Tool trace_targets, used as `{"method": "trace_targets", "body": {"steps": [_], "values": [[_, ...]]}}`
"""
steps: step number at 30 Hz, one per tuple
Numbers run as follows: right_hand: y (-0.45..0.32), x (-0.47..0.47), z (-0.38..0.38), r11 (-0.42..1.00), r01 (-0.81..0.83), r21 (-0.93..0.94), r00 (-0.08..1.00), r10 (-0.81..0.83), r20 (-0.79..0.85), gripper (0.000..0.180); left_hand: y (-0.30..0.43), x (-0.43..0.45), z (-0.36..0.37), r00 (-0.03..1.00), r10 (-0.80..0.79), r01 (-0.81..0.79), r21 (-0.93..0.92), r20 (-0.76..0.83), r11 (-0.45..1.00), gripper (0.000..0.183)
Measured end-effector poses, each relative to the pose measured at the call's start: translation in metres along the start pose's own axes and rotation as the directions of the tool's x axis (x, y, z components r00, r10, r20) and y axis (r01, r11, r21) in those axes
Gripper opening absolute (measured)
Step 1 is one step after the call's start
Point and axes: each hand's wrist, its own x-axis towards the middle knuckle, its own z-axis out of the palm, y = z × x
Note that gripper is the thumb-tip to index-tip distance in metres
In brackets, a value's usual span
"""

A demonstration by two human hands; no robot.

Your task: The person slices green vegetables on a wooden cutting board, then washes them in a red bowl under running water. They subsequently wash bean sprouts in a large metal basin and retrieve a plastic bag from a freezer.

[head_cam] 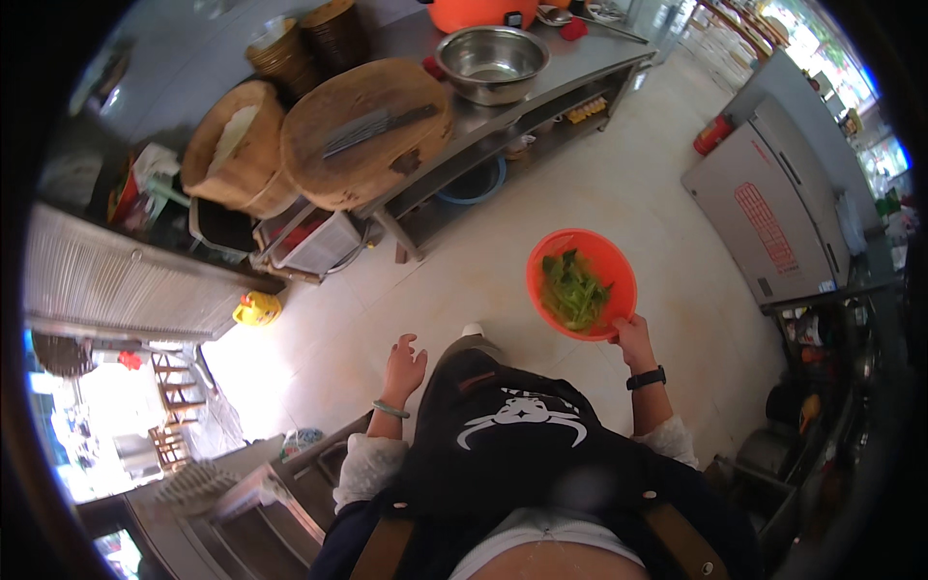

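My right hand grips the near rim of a red plastic bowl, which hangs over the tiled floor. Inside the bowl lie green leafy vegetables. My left hand is held out with its fingers apart and touches nothing. Up ahead, a cleaver rests on a thick round wooden chopping block on the steel table. To the right of the block stands a stainless steel basin.
A wooden tub with white contents stands left of the block. Under the table is a blue-rimmed basin. A grey cabinet and a red fire extinguisher are at right. A yellow container sits at left.
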Motion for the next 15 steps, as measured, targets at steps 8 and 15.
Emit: {"method": "trace_targets", "body": {"steps": [8, 15], "values": [[-0.059, 0.165, 0.009, 0.954, 0.015, 0.300, 0.944, 0.085, -0.318, 0.013, 0.062, 0.215, -0.008, 0.852, 0.049, -0.139, 0.135, 0.521, 0.981, 0.035], [-0.088, 0.388, 0.013, 0.899, -0.046, 0.436, 0.889, 0.236, -0.392, 0.010, 0.069, 0.340, 0.025, 0.876, -0.074, -0.030, 0.206, 0.477, 0.978, 0.035]]}}
